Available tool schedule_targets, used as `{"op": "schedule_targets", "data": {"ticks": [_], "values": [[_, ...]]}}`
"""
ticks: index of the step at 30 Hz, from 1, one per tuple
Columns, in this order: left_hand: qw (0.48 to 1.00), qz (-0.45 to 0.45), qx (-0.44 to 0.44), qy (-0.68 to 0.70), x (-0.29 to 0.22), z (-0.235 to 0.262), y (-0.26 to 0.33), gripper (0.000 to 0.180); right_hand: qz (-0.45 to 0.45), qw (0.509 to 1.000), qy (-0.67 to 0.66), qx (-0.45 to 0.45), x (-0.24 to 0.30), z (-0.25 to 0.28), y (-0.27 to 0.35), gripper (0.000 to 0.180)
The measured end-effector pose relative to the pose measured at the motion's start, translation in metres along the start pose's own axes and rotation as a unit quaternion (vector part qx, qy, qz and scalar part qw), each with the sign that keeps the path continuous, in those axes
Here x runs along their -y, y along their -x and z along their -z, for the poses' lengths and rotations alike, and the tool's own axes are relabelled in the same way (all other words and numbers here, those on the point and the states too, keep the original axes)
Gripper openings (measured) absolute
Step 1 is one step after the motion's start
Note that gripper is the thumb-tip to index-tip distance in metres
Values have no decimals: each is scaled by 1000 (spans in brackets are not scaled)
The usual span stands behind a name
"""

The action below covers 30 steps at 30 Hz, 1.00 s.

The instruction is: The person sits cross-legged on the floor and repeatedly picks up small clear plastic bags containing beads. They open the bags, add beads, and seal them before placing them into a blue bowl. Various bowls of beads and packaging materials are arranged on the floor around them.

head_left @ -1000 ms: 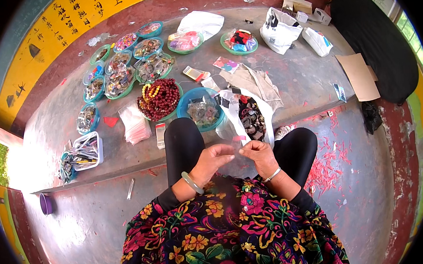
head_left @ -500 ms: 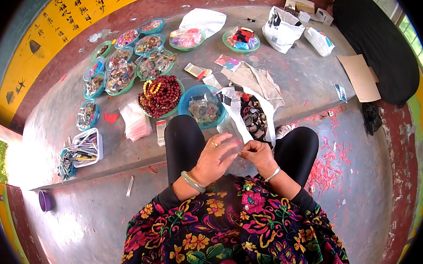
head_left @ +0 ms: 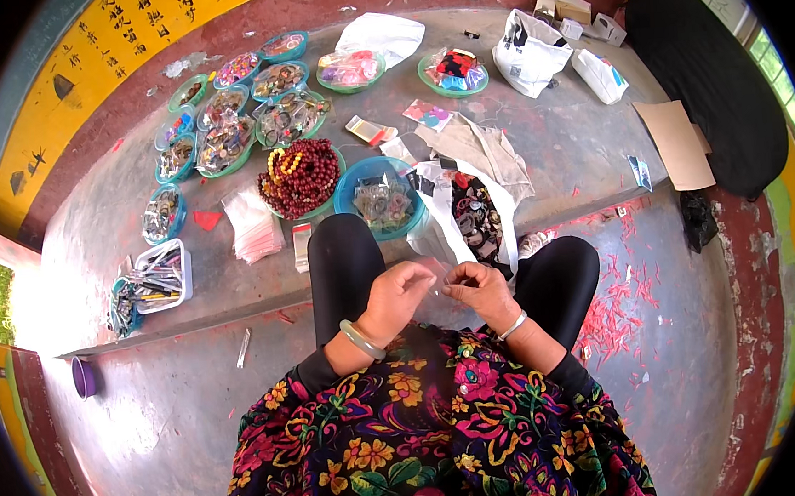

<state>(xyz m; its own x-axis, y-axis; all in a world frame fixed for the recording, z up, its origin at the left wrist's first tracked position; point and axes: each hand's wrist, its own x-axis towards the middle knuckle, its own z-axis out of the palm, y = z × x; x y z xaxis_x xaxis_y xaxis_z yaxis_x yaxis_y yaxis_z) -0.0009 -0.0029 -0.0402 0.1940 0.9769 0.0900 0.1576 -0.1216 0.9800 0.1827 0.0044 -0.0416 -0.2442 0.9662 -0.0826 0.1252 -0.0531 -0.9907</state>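
Observation:
Above my lap, a small see-through plastic bag [head_left: 434,268] with a pinkish tint is stretched between my hands. My left hand [head_left: 394,300] has its fingers closed at the bag's left side. Thumb and forefinger of my right hand [head_left: 481,295] pinch its other side; a tiny pale bit shows there, too small to name. Just beyond my hands, a white bag [head_left: 507,205] gapes, full of dark, mixed small trinkets. Beside it a blue basin [head_left: 343,199] holds several small clear packets. A stack of clear pinkish bags [head_left: 255,228] lies left of my knee.
A basin [head_left: 340,165] heaped with dark red bead strings [head_left: 305,182] stands on the ledge, with several basins of packaged trinkets behind it. A white tray [head_left: 187,279] of pens sits at the left. Grey cloth [head_left: 506,153] lies past the white bag. Red scraps [head_left: 614,316] litter the floor.
My left hand's fingers, spread out before, have curled in and closed at the plastic bag. My right hand keeps its pinch, almost in the same place.

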Motion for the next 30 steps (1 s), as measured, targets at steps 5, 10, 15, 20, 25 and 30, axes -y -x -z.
{"op": "schedule_targets", "data": {"ticks": [5,10,15,20,25,30], "values": [[992,50,-52,104,-2,1,-2,8,-35,999,7,20,-1,0,2,13],[988,76,-26,134,-3,1,-3,10,-5,997,77,10,6,4,2,13],[983,108,23,149,2,5,-2,8,-11,998,60,10,5,4,4,13],[1000,1,-16,-7,-1,6,-1,8,201,946,237,-88,18,2,3,20],[955,-203,-14,-216,-19,-1,-4,15,302,886,349,-38,52,-9,8,25],[936,-193,73,-285,-11,1,-1,18,164,908,385,-10,35,-10,10,21]]}}
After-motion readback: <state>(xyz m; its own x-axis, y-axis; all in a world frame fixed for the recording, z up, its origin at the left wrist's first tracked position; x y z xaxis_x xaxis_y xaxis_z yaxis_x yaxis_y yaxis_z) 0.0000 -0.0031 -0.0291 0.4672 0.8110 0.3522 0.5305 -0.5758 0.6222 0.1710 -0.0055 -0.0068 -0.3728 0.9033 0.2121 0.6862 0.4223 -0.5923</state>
